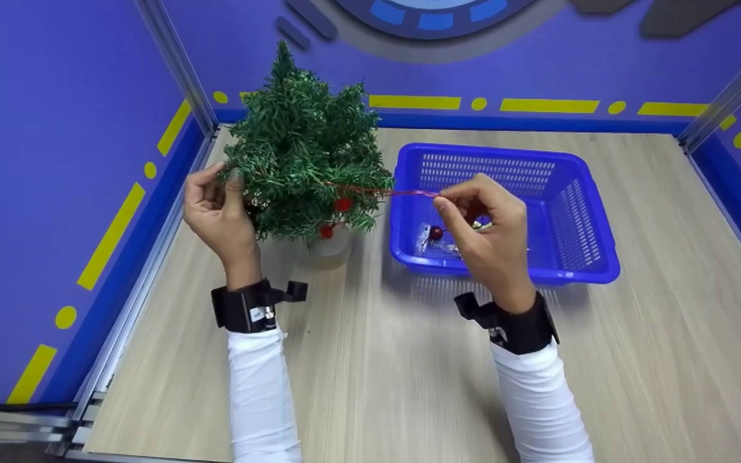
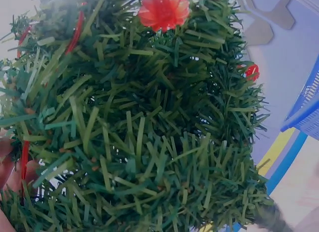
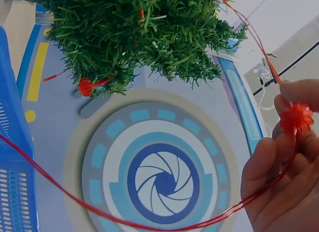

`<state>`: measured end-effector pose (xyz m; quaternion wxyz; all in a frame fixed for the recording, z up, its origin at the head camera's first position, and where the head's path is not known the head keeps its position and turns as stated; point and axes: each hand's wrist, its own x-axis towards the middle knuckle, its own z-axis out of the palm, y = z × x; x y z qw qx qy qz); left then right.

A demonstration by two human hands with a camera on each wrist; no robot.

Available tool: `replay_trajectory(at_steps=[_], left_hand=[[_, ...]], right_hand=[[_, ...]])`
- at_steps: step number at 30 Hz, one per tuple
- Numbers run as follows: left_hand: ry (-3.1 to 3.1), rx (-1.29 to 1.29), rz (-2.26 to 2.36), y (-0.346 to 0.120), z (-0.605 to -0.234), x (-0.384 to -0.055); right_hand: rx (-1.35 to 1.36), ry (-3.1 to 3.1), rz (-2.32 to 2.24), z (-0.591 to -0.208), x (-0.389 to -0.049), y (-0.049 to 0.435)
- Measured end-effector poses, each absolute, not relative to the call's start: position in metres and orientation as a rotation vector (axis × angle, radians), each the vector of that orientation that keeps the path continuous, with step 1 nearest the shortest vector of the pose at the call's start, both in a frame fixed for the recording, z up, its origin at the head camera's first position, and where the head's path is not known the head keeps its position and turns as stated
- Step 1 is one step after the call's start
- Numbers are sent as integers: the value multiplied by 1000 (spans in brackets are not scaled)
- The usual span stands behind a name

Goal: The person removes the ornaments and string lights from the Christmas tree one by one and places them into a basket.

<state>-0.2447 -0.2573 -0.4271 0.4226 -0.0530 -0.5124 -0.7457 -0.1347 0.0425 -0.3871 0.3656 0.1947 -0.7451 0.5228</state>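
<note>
A small green artificial Christmas tree (image 1: 300, 148) stands in a pale pot (image 1: 330, 249) left of the middle. Red wire of a light string (image 1: 402, 192) runs sideways from its branches to my right hand (image 1: 498, 228), pinched between thumb and index finger. One red flower-shaped bulb (image 3: 296, 118) hangs by those fingers in the right wrist view, its wire looping down leftward. Other red bulbs (image 1: 343, 204) sit on the tree. My left hand (image 1: 216, 212) is at the tree's left edge, fingers bent among the branches; foliage hides whether it grips anything. Red wire (image 2: 25, 164) passes by its fingertips.
A blue plastic basket (image 1: 586, 212) stands on the wooden table (image 1: 370, 360), right of the tree. Inside lie a dark red ball (image 1: 435, 233) and small clear-wrapped pieces. Blue panels (image 1: 538, 83) with yellow marks close off the back and sides.
</note>
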Motion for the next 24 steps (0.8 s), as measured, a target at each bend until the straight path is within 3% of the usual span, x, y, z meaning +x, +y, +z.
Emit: replay_trajectory(at_steps=[11, 24], left_hand=[[-1262, -141, -1793, -252, -433, -245], [-1307, -243, -1884, -261, -430, -241]], right_hand=[[527, -2022, 1306, -393, -135, 38], [656, -1658, 1588, -390, -122, 10]])
